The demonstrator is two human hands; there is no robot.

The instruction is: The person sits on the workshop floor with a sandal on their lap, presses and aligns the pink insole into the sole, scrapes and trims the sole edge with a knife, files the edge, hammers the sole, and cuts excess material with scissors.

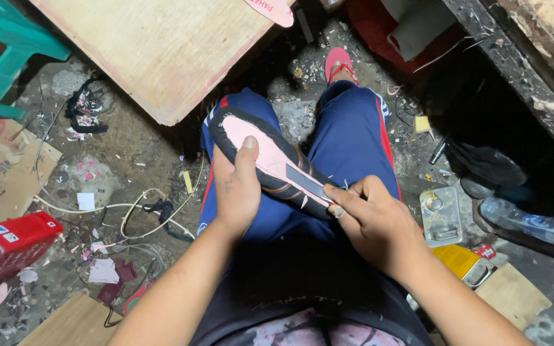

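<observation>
A black shoe turned sole-side up (pixel 270 160) rests across my lap, showing a pink insole board with dark upper material folded over its rim. My left hand (pixel 237 186) grips its left side, thumb pressed on the pink board. My right hand (pixel 370 221) holds the heel end, fingertips pinching the dark edge near a grey patch. My legs are in blue trousers with red stripes, and one foot wears a red flip-flop (pixel 339 62).
A plywood board (pixel 161 51) lies ahead, a teal stool (pixel 8 45) at far left. A red box (pixel 8 247), cables and scraps litter the dirt floor at left. Metal tins (pixel 440 214), a yellow can (pixel 463 261) and a plastic bottle (pixel 533 224) sit at right.
</observation>
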